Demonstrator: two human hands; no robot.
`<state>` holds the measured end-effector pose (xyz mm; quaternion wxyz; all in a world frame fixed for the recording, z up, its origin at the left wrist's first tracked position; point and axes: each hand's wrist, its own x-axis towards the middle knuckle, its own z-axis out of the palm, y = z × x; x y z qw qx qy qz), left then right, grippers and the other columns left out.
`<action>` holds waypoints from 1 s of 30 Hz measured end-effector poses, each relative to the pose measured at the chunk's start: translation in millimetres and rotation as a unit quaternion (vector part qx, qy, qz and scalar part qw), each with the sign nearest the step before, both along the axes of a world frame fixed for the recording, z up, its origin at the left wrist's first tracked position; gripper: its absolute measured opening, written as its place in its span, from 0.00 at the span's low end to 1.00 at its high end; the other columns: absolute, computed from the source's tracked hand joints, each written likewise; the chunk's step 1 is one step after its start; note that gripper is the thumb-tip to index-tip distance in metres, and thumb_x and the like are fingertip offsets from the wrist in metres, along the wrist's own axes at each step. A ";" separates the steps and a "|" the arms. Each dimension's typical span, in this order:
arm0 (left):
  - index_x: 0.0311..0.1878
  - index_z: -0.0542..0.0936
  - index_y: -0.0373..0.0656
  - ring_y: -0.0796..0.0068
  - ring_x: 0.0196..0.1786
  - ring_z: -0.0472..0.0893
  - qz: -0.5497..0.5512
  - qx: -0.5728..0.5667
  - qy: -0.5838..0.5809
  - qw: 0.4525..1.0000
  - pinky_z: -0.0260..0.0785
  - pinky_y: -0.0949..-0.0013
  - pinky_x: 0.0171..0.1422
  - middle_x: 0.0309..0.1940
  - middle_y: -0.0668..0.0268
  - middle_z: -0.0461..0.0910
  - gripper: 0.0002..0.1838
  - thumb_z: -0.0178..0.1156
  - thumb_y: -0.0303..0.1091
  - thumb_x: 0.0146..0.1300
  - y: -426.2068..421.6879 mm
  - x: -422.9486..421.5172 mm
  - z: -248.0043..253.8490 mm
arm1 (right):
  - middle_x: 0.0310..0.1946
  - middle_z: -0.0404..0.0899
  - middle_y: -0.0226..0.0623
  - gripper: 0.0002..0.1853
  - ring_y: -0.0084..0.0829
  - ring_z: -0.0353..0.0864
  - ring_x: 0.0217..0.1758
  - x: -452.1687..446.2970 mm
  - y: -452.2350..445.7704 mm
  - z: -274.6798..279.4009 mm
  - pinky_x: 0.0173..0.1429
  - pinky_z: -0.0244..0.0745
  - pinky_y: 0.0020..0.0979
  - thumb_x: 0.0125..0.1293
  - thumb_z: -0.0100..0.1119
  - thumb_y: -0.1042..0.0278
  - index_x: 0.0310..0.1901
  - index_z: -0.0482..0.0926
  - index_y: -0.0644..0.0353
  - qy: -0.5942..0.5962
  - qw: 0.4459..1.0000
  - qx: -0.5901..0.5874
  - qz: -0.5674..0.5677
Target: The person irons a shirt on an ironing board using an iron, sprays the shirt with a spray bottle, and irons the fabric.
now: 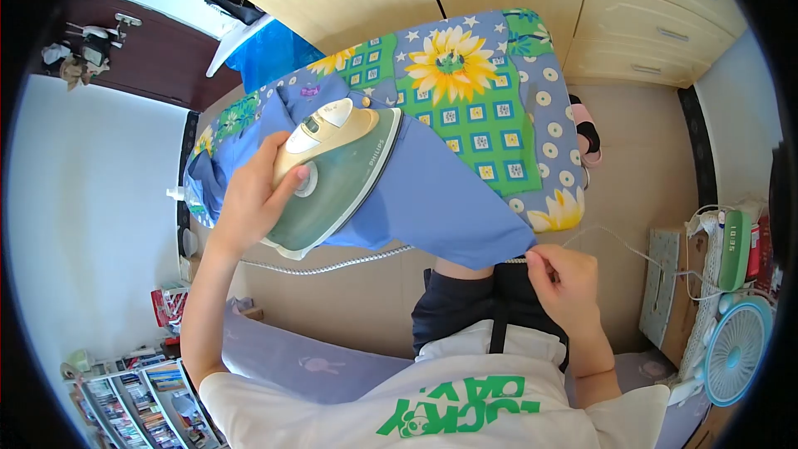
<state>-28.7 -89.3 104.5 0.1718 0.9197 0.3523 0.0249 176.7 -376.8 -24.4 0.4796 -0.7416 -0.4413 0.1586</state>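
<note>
My left hand [264,198] is wrapped round the handle of a green and cream clothes iron [341,170] marked PHILIPS. The iron is over a blue shirt [436,195] spread on a flower-patterned ironing board [549,112]; whether its soleplate touches the cloth I cannot tell. At the board's near edge, my right hand [567,283] pinches the end of a blue part of the shirt, which hangs past the edge. More of the shirt lies bunched at the board's left end. A braided cord [332,267] runs below the board, in front of my body.
Wooden cabinets with drawers [657,29] stand behind the board. To the right are a blue fan [733,356] and a green clock [733,249] on a small cabinet. A bookshelf [141,403] is at lower left. Behind me lies a bed [291,349]. A pink slipper [588,137] is on the floor.
</note>
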 end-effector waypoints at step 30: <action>0.33 0.77 0.40 0.76 0.39 0.71 -0.093 -0.198 -0.037 0.975 0.64 0.71 0.41 0.34 0.67 0.75 0.09 0.66 0.33 0.57 178.9 71.2 -81.8 | 0.39 0.71 0.32 0.07 0.40 0.67 0.53 19.7 108.0 38.5 0.55 0.54 0.57 0.51 0.66 0.68 0.28 0.77 0.57 -0.220 0.968 -0.097 0.072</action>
